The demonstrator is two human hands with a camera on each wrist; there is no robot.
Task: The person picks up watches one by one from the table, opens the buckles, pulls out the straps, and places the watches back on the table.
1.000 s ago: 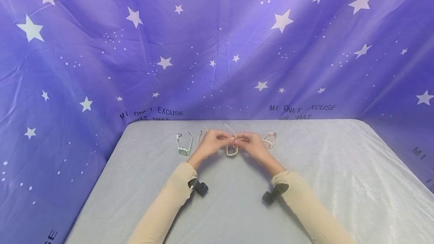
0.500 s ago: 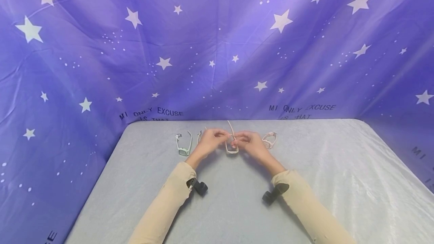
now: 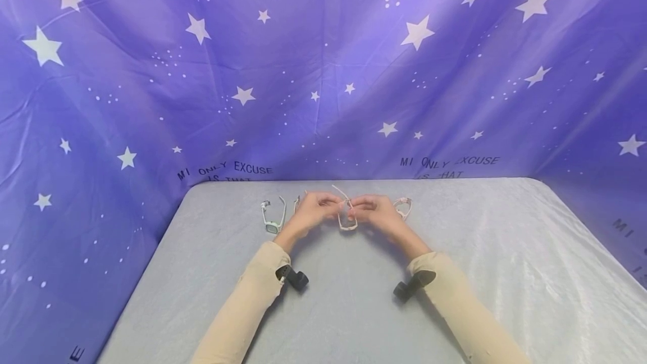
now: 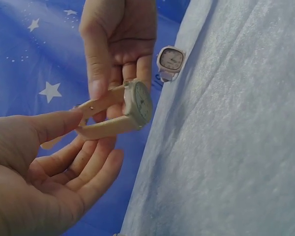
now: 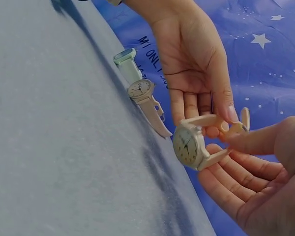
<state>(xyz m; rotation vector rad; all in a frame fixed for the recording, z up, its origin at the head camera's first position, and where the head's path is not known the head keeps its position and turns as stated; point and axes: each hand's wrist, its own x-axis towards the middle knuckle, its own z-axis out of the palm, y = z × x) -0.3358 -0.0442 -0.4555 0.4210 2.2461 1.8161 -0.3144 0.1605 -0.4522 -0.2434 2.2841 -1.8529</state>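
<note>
A cream wristwatch (image 3: 347, 228) is held up between both hands at the back middle of the table, its round dial (image 5: 188, 147) facing the person's side. My left hand (image 3: 314, 210) pinches the strap near the buckle with thumb and fingers. From the other side my right hand (image 3: 378, 213) pinches the strap too. The strap forms a loop, and in the head view its loose end sticks up beyond the fingers, leaning left. Fingertips cover part of the buckle, so whether the strap is fastened cannot be told.
Left of the hands lie a green-and-white watch (image 3: 273, 228) and a beige watch (image 5: 140, 89), the latter mostly hidden by the left hand in the head view. A pink watch (image 4: 170, 60) lies to the right. A purple star-print cloth (image 3: 323, 72) hangs behind the grey-covered table (image 3: 333, 308).
The strap's loose end stood more upright half a second ago and now leans left. My right hand has shifted slightly right, covering more of the pink watch. Both hands keep holding the cream wristwatch.
</note>
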